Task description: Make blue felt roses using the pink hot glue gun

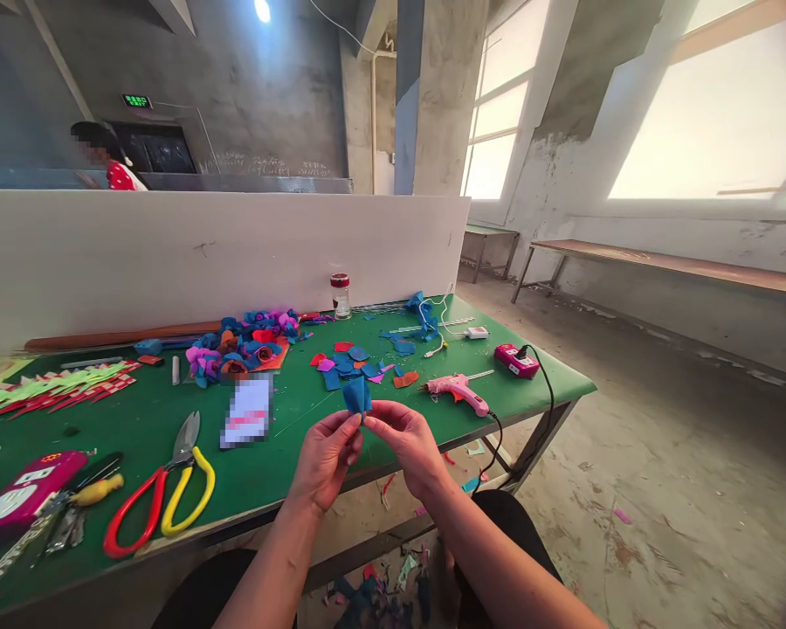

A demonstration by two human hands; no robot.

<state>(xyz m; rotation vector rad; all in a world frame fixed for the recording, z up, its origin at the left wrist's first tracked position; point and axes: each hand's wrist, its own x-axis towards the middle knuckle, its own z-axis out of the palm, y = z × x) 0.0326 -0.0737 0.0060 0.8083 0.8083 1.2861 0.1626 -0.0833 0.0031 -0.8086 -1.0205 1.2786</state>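
Between my fingertips, just above the near edge of the green table (pixel 301 472), is a small folded piece of blue crepe paper (pixel 356 396). My left hand (pixel 329 452) pinches it at the base from the left. From the right, my right hand (pixel 404 439) grips the same base with thumb and fingers. Loose blue, red, pink and orange paper petals (pixel 350 362) lie scattered just beyond my hands. To the right rests a pink glue gun (pixel 457 391) with a clear glue stick behind it. Finished paper roses (pixel 239 345) are heaped to the left.
Scissors (pixel 163 489) with red and yellow handles lie at front left, near a magenta device (pixel 30 494). A glass jar (pixel 341 297) stands by the white partition (pixel 236 253). At right sits a pink power socket (pixel 516 360) with a black cord. A person (pixel 108 157) is beyond the partition.
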